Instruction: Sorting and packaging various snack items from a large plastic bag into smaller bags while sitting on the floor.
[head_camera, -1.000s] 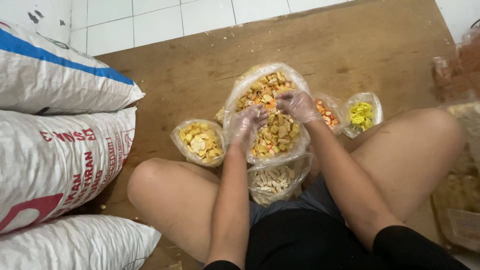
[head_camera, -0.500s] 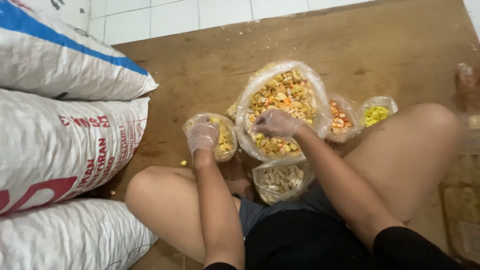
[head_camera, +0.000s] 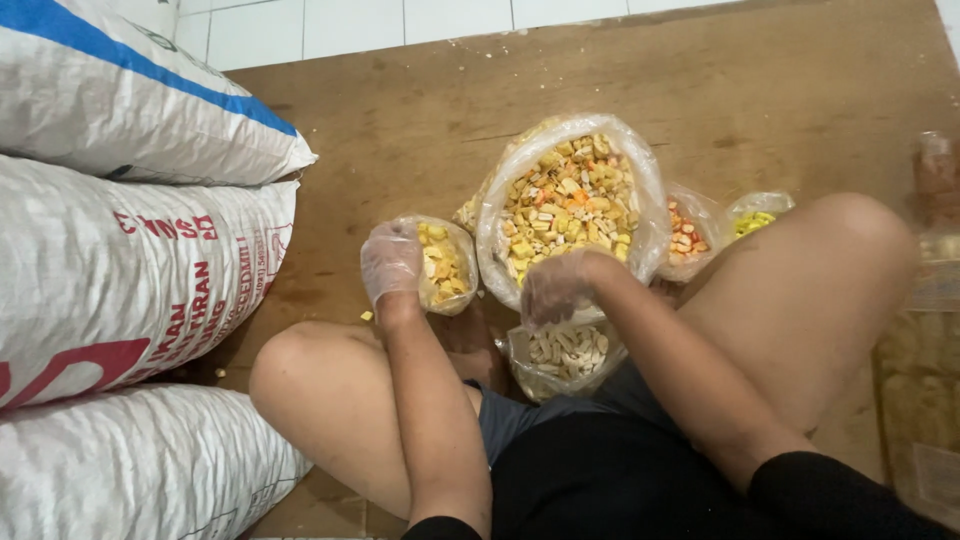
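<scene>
I sit cross-legged on a brown wooden board (head_camera: 400, 130) with several open plastic bags of snack pieces in front of me. My left hand (head_camera: 390, 265), in a clear plastic glove, grips the left rim of a small bag of yellow pieces (head_camera: 447, 262). My right hand (head_camera: 555, 288), also gloved, is curled shut at the near rim of the large bag of mixed yellow and orange pieces (head_camera: 570, 200). What its fingers enclose is hidden. Just below it, between my knees, lies a bag of pale white pieces (head_camera: 568, 352).
Stacked white woven sacks (head_camera: 120, 260) fill the left side. A small bag of orange pieces (head_camera: 684, 232) and one of green-yellow pieces (head_camera: 755, 215) sit behind my right knee. A clear container (head_camera: 925, 370) stands at the right edge. White floor tiles (head_camera: 350, 25) lie beyond the board.
My left hand left the large bag and moved left to the small yellow bag. My right hand drew back from the large bag's middle to its near rim.
</scene>
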